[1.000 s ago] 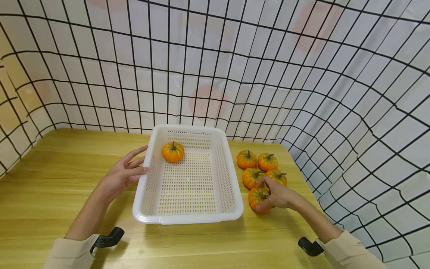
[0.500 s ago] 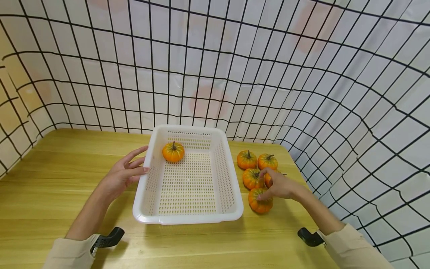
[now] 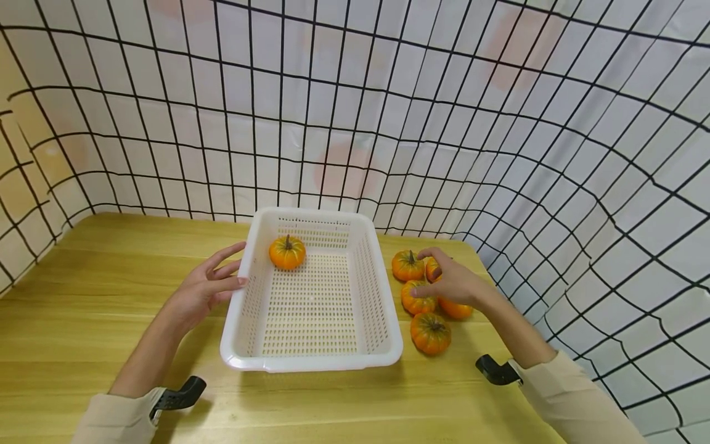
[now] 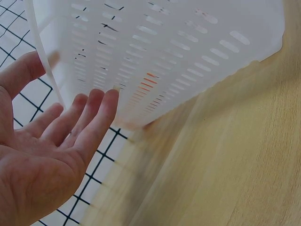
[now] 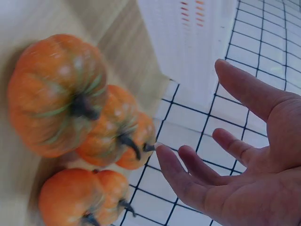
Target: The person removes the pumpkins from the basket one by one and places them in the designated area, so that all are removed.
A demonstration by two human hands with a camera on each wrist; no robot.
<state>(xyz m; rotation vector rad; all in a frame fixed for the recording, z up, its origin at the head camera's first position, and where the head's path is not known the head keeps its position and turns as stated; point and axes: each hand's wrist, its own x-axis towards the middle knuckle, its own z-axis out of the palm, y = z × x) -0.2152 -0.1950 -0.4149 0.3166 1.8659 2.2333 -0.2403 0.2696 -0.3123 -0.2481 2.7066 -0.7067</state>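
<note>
A white perforated plastic basket stands mid-table, with one small orange pumpkin at its back left. My left hand holds the basket's left side. In the left wrist view its thumb hooks over the rim while the fingers lie along the outer wall. Over the pumpkin group to the right hovers my right hand, fingers spread and holding nothing. Nearest it are a middle pumpkin and a back-left one; it partly hides two others. The front pumpkin shows whole.
The wooden table carries basket and pumpkins. A black wire grid backed with white sheeting rises behind the table and along its right side. The basket's right wall stands just left of the pumpkin group.
My right hand has moved away from the front pumpkin toward the back of the group, uncovering the front one. The left hand, basket and pumpkins keep their places.
</note>
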